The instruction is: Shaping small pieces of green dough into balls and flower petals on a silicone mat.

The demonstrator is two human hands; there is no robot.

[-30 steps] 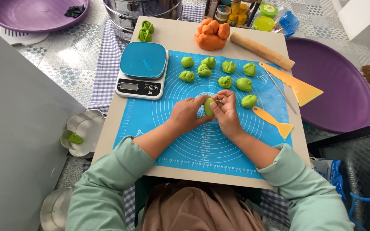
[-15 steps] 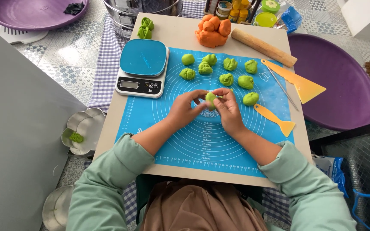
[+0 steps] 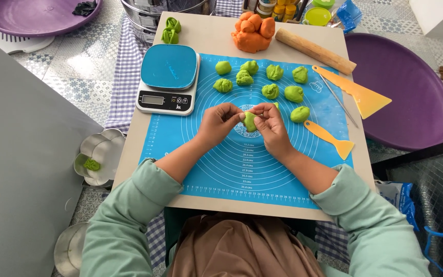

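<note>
Both hands barely shifted, left hand (image 3: 220, 123) and right hand (image 3: 268, 124) (fingers curled) grip pinching green dough piece (image 3: 249, 122).

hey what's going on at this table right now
A person holds a small green dough piece between the left hand and right hand, pinching it above a blue silicone mat. Nine more green dough lumps sit in rows on the mat beyond the hands. A blue kitchen scale stands to the left, an orange dough pile and wooden rolling pin farther back.
</note>
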